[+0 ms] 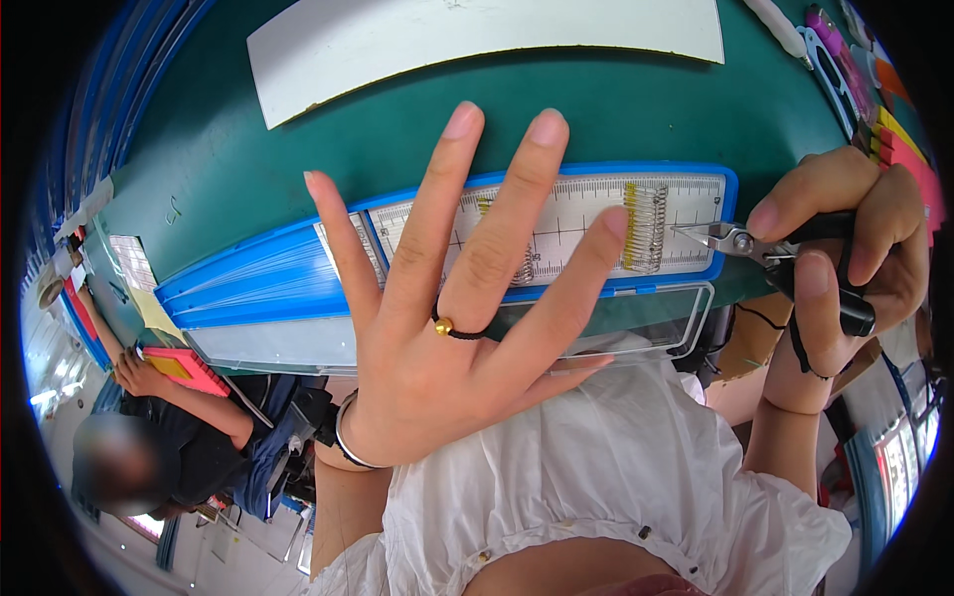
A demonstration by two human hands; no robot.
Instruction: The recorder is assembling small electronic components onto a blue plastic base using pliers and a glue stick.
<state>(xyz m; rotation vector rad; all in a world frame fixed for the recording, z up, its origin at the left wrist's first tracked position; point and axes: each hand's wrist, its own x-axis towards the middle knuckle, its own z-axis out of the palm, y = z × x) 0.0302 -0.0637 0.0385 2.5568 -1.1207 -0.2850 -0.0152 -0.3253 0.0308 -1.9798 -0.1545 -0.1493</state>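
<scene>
Head view, and we're watching the blue case (730, 204) closely; our worry is the small pliers (743, 244), whose tips sit just beside the row of fine wire pieces (649, 233) at the case's right end; a slip of the right hand (863, 233) could, we judge, bend a wire or flick one over the case's rim; the left hand's (437, 328) index fingertip is so near the row that a careless nip might catch skin, and a sideways nudge could skew the line; the clear lid (686, 343) runs along the case's near edge, where a forearm might knock it.

Now the lie of things: our left hand is open, fingers spread across the case's middle, partly covering more wire pieces (485, 206) there; our right hand grips the pliers by their black handles, just past the case's right end; whether the tips are parted, we can't tell; so the row stands inside the case, between left index fingertip and pliers.
</scene>
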